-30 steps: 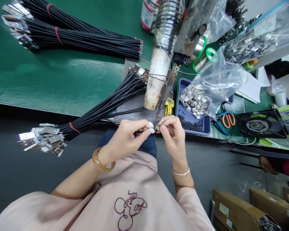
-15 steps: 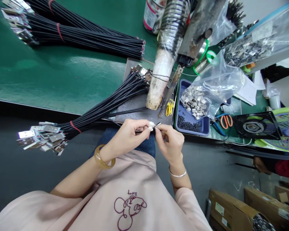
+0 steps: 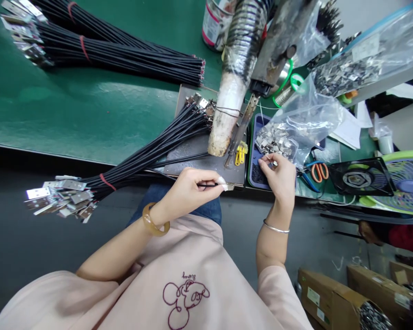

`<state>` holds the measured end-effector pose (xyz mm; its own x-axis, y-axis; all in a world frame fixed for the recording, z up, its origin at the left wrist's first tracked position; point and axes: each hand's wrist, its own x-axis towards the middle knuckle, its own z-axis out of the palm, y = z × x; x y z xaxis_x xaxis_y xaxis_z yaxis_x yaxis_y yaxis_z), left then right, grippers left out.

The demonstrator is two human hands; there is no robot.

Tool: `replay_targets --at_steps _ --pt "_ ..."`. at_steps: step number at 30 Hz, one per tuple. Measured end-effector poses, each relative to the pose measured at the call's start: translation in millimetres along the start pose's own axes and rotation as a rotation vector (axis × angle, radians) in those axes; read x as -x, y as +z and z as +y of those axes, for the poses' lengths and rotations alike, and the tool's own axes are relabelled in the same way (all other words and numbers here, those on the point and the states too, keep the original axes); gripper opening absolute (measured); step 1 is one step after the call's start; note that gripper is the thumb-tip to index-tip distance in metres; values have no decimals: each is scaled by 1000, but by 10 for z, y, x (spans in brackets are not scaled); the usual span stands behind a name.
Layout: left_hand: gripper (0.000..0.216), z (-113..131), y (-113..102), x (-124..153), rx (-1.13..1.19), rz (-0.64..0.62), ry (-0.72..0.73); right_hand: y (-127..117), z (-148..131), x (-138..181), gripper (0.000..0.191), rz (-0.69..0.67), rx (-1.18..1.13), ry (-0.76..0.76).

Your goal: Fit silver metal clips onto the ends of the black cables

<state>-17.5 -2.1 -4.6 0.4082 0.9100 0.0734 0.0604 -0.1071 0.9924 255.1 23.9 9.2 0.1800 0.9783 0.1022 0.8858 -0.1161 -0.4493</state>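
My left hand point(image 3: 191, 188) is closed in a pinch on a black cable, whose silvery metal connector point(image 3: 230, 186) sticks out past the fingertips. White wrapping covers those fingertips. My right hand point(image 3: 281, 179) reaches into a blue tray point(image 3: 252, 158), its fingers curled close together; anything between them is too small to make out. Beside these fingers lie a heap of small metal connector shells point(image 3: 273, 139), partly in a clear bag, and tiny black pieces point(image 3: 258, 175). A bundle of black cables point(image 3: 151, 144) with metal plugs rests across the table edge, left of my left hand.
A soldering iron point(image 3: 242, 126) and a white-wrapped duct point(image 3: 223, 117) hang over a grey board point(image 3: 189, 168). More cable bundles point(image 3: 124, 52) lie at the back left. Right of the tray are orange-handled pliers point(image 3: 319, 172) and a black fan point(image 3: 361, 180). Cartons point(image 3: 316, 293) stand on the floor.
My right hand has left the connector beside my left hand and moved right into the blue tray. My left hand still holds the cable, its metal end now showing.
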Motion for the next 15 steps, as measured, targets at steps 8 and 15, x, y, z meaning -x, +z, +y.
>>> replay_targets --at_steps 8,15 --pt "18 -12 18 -43 18 110 -88 48 -293 309 13 199 -248 12" --pt "8 -16 53 -54 43 188 -123 235 -672 746 14 -2 -683 -26"
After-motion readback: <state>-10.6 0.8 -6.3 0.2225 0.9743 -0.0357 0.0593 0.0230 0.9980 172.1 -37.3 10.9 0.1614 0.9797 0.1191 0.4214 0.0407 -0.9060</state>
